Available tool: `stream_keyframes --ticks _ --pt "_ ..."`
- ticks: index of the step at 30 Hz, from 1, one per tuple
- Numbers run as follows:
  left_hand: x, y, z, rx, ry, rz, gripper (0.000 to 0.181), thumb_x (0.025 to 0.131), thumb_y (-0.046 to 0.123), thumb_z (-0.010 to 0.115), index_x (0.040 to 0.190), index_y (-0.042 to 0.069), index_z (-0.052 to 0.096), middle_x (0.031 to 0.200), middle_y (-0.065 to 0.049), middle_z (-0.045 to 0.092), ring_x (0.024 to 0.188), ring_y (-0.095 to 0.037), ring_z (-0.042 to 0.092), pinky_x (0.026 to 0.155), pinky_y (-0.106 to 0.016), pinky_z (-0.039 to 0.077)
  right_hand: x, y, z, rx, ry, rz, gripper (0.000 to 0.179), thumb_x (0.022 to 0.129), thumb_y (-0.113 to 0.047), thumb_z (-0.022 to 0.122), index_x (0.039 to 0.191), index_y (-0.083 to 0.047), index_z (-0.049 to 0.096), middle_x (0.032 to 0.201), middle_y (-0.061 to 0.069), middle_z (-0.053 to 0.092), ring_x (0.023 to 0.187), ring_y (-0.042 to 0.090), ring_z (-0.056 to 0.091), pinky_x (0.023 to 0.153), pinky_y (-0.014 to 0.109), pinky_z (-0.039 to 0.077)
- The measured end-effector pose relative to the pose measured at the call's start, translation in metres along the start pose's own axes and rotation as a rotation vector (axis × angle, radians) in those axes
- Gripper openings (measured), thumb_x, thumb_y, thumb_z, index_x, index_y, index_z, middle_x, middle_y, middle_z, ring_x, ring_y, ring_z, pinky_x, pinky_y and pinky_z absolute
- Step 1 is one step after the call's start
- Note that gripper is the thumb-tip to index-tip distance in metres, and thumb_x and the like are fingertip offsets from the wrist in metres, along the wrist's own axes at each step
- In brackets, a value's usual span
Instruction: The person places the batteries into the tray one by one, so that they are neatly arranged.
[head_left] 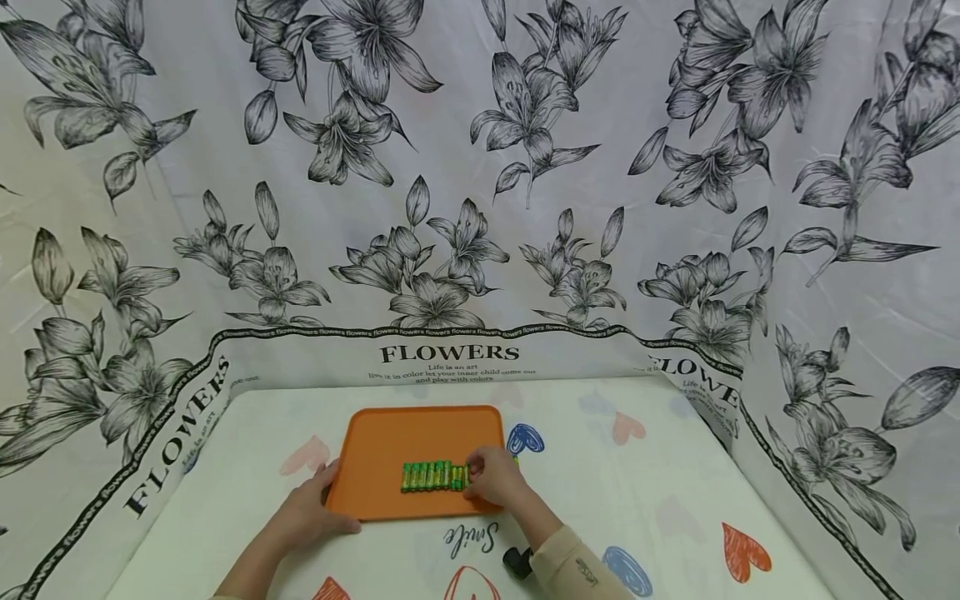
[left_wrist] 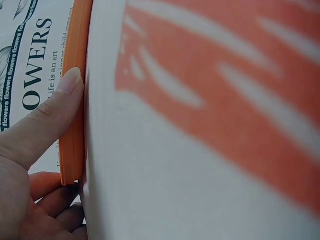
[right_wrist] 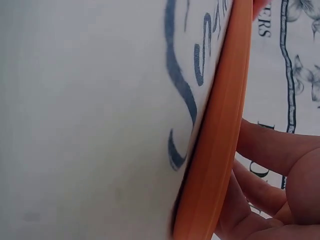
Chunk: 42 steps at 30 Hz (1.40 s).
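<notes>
An orange tray (head_left: 375,442) lies flat on the table. Its front left corner is held by my left hand (head_left: 309,507), with the thumb along the front rim and the other fingers curled around the left side. On the tray, several green batteries (head_left: 426,476) stand side by side in a row; those at the right end look shorter. My right hand (head_left: 495,477) reaches over the tray's right part and pinches a battery at that end of the row, mostly hidden by the fingers. In the right wrist view the tray's front wall (right_wrist: 215,135) hides the fingertips and batteries.
A white cloth (head_left: 667,500) printed with hearts and the word Smile covers the table. Beside the right sleeve (head_left: 577,567) shows a small black object (head_left: 517,562). A white floral curtain (head_left: 450,362) hangs behind and along both sides.
</notes>
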<state>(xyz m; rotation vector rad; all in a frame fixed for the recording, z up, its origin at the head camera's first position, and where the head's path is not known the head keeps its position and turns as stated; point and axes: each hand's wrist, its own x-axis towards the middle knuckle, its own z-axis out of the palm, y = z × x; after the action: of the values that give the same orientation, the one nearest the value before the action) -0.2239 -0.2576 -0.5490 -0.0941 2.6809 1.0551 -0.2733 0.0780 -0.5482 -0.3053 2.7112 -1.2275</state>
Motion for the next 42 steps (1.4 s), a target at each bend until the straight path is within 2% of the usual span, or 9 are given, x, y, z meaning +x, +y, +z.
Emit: stream_keyframes --ticks 6,13,22,27,31,34,38,42 --pt "-0.001 0.001 0.000 -0.004 0.002 -0.003 0.137 0.054 0.053 0.094 0.159 0.001 0.022 0.162 -0.034 0.014 0.148 -0.055 0.016 0.115 -0.069 0.020 -0.001 -0.003 -0.003 0.013 -0.009 0.006 0.048 0.068 -0.008 0.093 0.110 -0.006 0.071 0.090 -0.001 0.063 0.080 0.015 0.056 0.072 0.031 0.053" --pt "0.000 0.002 0.000 -0.005 -0.006 -0.024 0.137 0.054 0.052 0.095 0.159 0.001 0.022 0.162 -0.033 0.012 0.148 -0.055 0.015 0.116 -0.069 0.019 -0.006 -0.003 -0.017 0.142 -0.035 0.021 0.051 0.069 -0.004 0.092 0.115 -0.003 0.070 0.097 0.005 0.068 0.081 0.016 0.062 0.074 0.033 0.056" --pt "-0.002 0.004 -0.001 0.001 0.001 -0.004 0.136 0.055 0.052 0.094 0.159 0.001 0.023 0.162 -0.034 0.014 0.148 -0.056 0.016 0.115 -0.070 0.020 -0.007 0.012 -0.051 0.251 0.036 0.004 0.047 0.080 -0.005 0.084 0.123 0.002 0.067 0.111 0.015 0.070 0.093 0.020 0.066 0.075 0.034 0.060" --pt "0.000 0.004 -0.003 0.004 -0.001 0.002 0.136 0.055 0.052 0.094 0.159 0.000 0.023 0.161 -0.035 0.014 0.147 -0.056 0.016 0.115 -0.070 0.020 -0.006 0.030 -0.063 0.233 0.105 0.015 0.049 0.080 -0.005 0.083 0.126 0.002 0.066 0.112 0.015 0.070 0.092 0.019 0.068 0.074 0.034 0.060" --pt "0.000 0.003 -0.004 0.001 -0.008 -0.012 0.136 0.055 0.052 0.094 0.159 0.001 0.023 0.162 -0.034 0.013 0.147 -0.056 0.016 0.115 -0.070 0.019 -0.007 0.042 -0.068 0.194 0.122 0.030 0.048 0.078 -0.002 0.083 0.123 0.001 0.067 0.111 0.016 0.071 0.090 0.020 0.067 0.073 0.034 0.059" --pt "-0.001 0.002 -0.003 -0.001 -0.009 -0.011 0.136 0.055 0.052 0.094 0.159 0.001 0.023 0.162 -0.034 0.013 0.147 -0.056 0.015 0.115 -0.070 0.019 -0.007 0.048 -0.068 0.177 0.107 0.045 0.051 0.074 0.003 0.084 0.122 0.002 0.068 0.111 0.016 0.071 0.090 0.021 0.066 0.072 0.034 0.059" --pt "-0.002 0.000 -0.003 -0.001 -0.004 0.005 0.136 0.055 0.052 0.094 0.159 0.000 0.023 0.162 -0.034 0.013 0.147 -0.056 0.015 0.115 -0.070 0.019 -0.005 0.055 -0.066 0.147 0.047 0.084 0.058 0.069 0.005 0.087 0.124 0.000 0.068 0.113 0.014 0.070 0.090 0.019 0.063 0.075 0.032 0.058" --pt "-0.003 0.001 -0.002 -0.006 -0.001 0.014 0.136 0.055 0.051 0.094 0.159 0.000 0.023 0.162 -0.035 0.013 0.147 -0.057 0.016 0.115 -0.071 0.019 -0.003 0.057 -0.064 0.110 0.012 0.098 0.061 0.066 0.007 0.088 0.123 -0.002 0.069 0.112 0.012 0.069 0.090 0.019 0.061 0.079 0.035 0.056"
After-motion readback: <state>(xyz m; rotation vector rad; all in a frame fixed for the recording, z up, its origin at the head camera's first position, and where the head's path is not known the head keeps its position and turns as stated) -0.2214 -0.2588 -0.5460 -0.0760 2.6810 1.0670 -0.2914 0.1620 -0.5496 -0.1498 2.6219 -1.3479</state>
